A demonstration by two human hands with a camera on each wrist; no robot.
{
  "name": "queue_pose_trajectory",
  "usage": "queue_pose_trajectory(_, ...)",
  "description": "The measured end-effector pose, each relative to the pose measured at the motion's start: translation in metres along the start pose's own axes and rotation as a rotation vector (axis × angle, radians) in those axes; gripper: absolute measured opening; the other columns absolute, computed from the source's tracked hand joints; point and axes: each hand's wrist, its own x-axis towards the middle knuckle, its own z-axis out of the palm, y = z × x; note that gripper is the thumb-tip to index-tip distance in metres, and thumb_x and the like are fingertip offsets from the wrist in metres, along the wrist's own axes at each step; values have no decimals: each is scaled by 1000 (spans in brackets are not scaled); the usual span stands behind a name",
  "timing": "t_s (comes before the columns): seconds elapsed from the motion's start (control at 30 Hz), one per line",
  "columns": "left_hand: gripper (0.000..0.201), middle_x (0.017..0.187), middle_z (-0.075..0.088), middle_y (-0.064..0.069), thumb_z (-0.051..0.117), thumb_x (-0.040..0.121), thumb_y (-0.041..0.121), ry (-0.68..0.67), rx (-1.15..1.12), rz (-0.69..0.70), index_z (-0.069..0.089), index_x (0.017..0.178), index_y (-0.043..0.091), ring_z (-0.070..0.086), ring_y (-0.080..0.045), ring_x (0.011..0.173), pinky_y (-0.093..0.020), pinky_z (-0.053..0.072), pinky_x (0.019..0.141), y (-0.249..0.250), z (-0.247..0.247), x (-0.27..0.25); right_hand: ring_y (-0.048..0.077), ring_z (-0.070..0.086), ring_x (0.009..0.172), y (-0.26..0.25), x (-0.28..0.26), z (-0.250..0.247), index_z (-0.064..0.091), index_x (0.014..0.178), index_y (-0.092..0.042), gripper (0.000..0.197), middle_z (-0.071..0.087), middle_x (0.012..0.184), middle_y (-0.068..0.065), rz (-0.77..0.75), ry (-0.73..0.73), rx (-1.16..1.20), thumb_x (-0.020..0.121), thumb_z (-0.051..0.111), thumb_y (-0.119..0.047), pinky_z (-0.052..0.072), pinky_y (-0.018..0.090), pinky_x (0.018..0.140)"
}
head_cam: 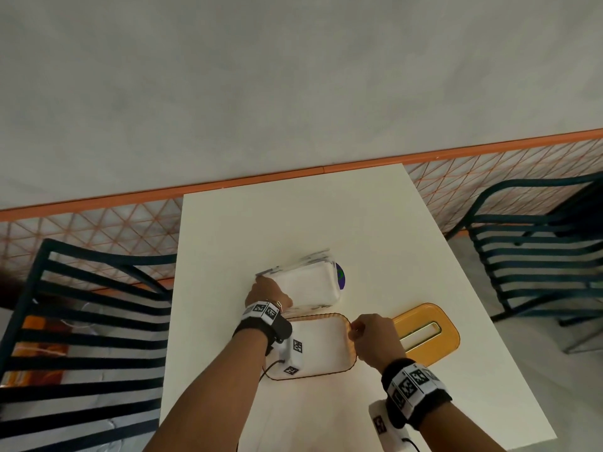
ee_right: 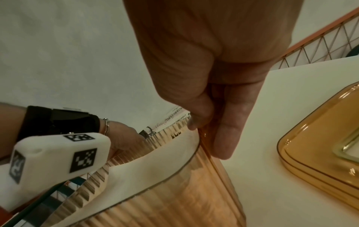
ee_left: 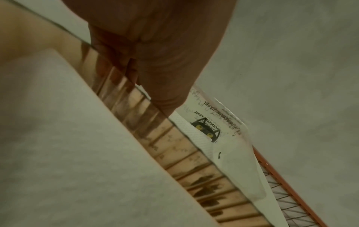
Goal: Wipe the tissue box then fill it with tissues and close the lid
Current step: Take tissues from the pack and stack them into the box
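Observation:
The amber ribbed tissue box point(head_cam: 350, 362) stands open on the white table, with white tissues point(head_cam: 323, 344) lying inside it. My right hand point(head_cam: 359, 331) pinches its right rim between thumb and forefinger point(ee_right: 223, 138). Just beyond the box lies a clear-wrapped tissue pack point(head_cam: 310, 285) printed with a black cat point(ee_left: 207, 130). My left hand point(head_cam: 266, 293) holds the pack's near left end; its fingers point(ee_left: 165, 99) reach down outside the box's far wall point(ee_left: 194, 161) and are partly hidden. The amber lid point(head_cam: 447, 334) with its slot lies flat to the right of the box.
Dark slatted chairs stand at the left point(head_cam: 81, 321) and the right point(head_cam: 538, 256) of the table point(head_cam: 293, 216). An orange mesh fence point(head_cam: 98, 230) runs behind it. Something purple and green point(head_cam: 340, 279) shows at the pack's far end.

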Motion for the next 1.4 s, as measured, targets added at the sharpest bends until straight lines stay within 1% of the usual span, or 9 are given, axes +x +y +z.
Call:
queue_pose_trajectory(0.27, 111, 149, 45, -15, 81, 77, 35, 5, -27, -27, 11, 154, -2, 50, -30, 135, -41, 46, 108, 2, 7, 4, 19, 70, 84, -2, 0, 1, 74, 100, -15, 25, 72, 96, 2, 2, 3, -9, 89, 58, 1, 62, 34, 82)
queue_pose_trajectory(0.57, 76, 139, 56, -11, 75, 80, 22, 4, -125, -32, 35, 141, 3, 60, -28, 123, -36, 53, 99, 1, 9, 0, 19, 67, 87, -4, -2, -1, 73, 101, -13, 25, 72, 98, 3, 12, 9, -27, 88, 57, 1, 57, 29, 77)
queue_pose_trajectory(0.63, 62, 133, 61, -9, 80, 77, 21, -14, -180, 13, 50, 130, 8, 64, -27, 114, -33, 53, 91, 1, 5, -4, 19, 66, 86, -4, -3, -1, 73, 99, -14, 24, 72, 98, 3, 10, 18, -31, 88, 57, 0, 58, 30, 77)
queue_pose_trajectory(0.73, 24, 114, 72, -10, 82, 75, 23, -12, -197, 118, 62, 87, 17, 61, -23, 84, -30, 52, 76, 0, -2, -12, 19, 67, 87, -5, -3, -1, 74, 100, -15, 25, 72, 98, 3, 13, 20, -41, 88, 57, 0, 59, 31, 79)
queue_pose_trajectory(0.9, 36, 106, 73, 7, 76, 76, 38, 17, -371, 261, 71, 109, 25, 67, -17, 97, -36, 55, 91, -2, -17, -35, 14, 66, 91, -4, -3, -2, 70, 116, -17, 26, 73, 106, -1, -10, 55, -49, 90, 66, -13, 56, 27, 83)
queue_pose_trajectory(1.03, 26, 97, 74, 7, 72, 77, 31, -12, -590, 384, 72, 102, 26, 69, -16, 94, -38, 59, 85, -12, -43, -68, 12, 63, 99, -5, -5, -11, 51, 137, -24, 78, 63, 123, -8, -138, 105, 100, 70, 88, -40, 51, 25, 82)
queue_pose_trajectory(1.2, 37, 103, 77, 2, 73, 75, 15, -201, -887, 477, 74, 110, 28, 72, -17, 95, -34, 60, 80, -39, -75, -119, 11, 57, 120, -23, -12, -25, 34, 145, -32, 119, 51, 135, -19, -281, -112, 526, 47, 102, -38, 49, 30, 102)
queue_pose_trajectory(1.27, 41, 106, 77, -2, 73, 70, 16, -266, -992, 463, 76, 110, 24, 72, -20, 99, -37, 59, 84, -51, -74, -127, 17, 63, 120, -29, -14, -28, 44, 140, -31, 102, 64, 131, -9, -283, -253, 671, 55, 100, -30, 54, 35, 99)
queue_pose_trajectory(1.4, 27, 102, 79, -2, 76, 78, 18, -223, -1008, 334, 75, 106, 18, 73, -24, 100, -42, 59, 89, -70, -47, -127, 16, 74, 88, -28, -24, -28, 72, 103, -7, 25, 79, 95, 1, -248, -426, 778, 82, 82, -16, 58, 27, 75)
